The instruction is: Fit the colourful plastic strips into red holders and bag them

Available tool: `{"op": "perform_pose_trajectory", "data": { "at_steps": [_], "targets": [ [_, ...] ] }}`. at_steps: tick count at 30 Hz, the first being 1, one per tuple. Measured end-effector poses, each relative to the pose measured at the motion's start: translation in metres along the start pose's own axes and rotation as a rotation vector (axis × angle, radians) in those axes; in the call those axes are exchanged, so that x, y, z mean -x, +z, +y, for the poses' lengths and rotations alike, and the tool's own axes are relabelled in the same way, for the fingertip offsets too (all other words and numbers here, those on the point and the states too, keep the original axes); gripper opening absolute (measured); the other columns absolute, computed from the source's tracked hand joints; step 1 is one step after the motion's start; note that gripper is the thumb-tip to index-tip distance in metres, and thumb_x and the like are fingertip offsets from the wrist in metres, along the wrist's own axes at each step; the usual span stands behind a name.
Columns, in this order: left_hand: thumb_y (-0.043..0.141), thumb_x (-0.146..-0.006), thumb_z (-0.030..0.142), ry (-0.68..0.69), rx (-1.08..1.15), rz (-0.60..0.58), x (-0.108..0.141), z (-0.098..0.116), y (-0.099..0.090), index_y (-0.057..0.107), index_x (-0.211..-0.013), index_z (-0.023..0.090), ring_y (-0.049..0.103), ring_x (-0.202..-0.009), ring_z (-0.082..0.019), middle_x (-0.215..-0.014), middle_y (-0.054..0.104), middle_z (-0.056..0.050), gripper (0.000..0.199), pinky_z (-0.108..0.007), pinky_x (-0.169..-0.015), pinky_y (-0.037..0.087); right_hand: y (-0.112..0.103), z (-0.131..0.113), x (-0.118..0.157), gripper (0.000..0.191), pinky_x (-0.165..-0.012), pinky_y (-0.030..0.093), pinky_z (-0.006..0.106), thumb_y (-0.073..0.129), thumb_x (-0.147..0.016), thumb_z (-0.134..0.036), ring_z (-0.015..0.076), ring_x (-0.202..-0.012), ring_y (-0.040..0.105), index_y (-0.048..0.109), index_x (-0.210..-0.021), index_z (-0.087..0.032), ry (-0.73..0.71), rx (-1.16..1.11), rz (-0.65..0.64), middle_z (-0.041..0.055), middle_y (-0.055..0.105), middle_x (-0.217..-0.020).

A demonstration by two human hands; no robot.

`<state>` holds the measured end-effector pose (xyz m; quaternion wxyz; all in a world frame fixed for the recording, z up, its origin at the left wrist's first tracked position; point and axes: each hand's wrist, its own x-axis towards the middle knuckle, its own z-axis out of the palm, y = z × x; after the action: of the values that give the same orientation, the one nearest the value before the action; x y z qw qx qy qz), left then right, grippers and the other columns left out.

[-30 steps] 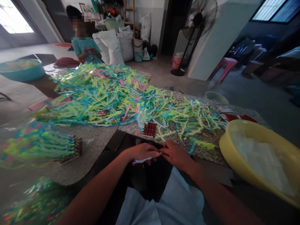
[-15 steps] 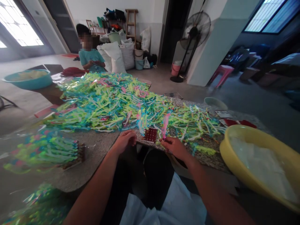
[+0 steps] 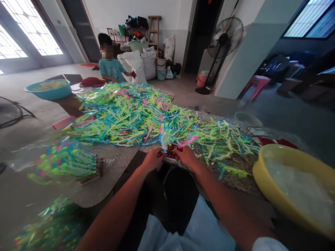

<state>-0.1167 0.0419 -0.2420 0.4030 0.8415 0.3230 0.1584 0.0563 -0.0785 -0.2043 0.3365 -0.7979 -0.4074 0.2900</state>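
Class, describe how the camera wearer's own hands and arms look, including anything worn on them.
The left hand and right hand are bare, without gloves, and no watch or bracelet shows at either wrist. Both forearms are uncovered. A pale blue sleeve shows at the lower edge on the right arm; no left sleeve is visible.

Counted one left hand (image 3: 152, 158) and one right hand (image 3: 187, 157) just below centre, one pink strip (image 3: 190, 140) at the latter's fingers, one red board (image 3: 172, 152) between both. Saw one yellow basin (image 3: 264, 176) lower right, one blue basin (image 3: 51, 94) upper left, one pale bowl (image 3: 247, 119) right of centre. Made out two fans: standing fan (image 3: 225, 38) upper right, grey fan (image 3: 9, 112) at left edge. Noted one pink stool (image 3: 258, 82) upper right, one ladder (image 3: 154, 30) top centre, one person (image 3: 111, 69) upper left.
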Motion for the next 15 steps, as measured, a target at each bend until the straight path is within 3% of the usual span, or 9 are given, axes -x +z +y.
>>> {"op": "perform_pose_trajectory", "data": {
  "at_steps": [7, 15],
  "targets": [
    [0.063, -0.087, 0.033, 0.015, -0.029, -0.001, -0.002, -0.004, 0.006, 0.074, -0.1, 0.02, 0.064, -0.075, -0.016, -0.084, 0.073, -0.002, 0.021, -0.025, -0.068, 0.043, 0.022, -0.007, -0.01, 0.028, -0.074, 0.039, 0.025, 0.053, -0.1, -0.035, 0.0208, -0.097, 0.068, 0.073, -0.106, -0.017, -0.094, 0.418, 0.076, 0.0107, 0.075, -0.106],
    [0.068, -0.085, 0.036, -0.036, -0.081, -0.048, 0.001, 0.0, 0.009, 0.077, -0.101, 0.025, 0.067, -0.081, -0.017, -0.089, 0.077, -0.001, 0.021, -0.025, -0.07, 0.043, 0.025, -0.005, -0.009, 0.039, -0.08, 0.041, 0.029, 0.04, -0.105, -0.043, 0.0247, -0.102, 0.067, 0.067, -0.113, -0.016, -0.052, 0.565, 0.071, 0.0137, 0.073, -0.111]
  ]
}}
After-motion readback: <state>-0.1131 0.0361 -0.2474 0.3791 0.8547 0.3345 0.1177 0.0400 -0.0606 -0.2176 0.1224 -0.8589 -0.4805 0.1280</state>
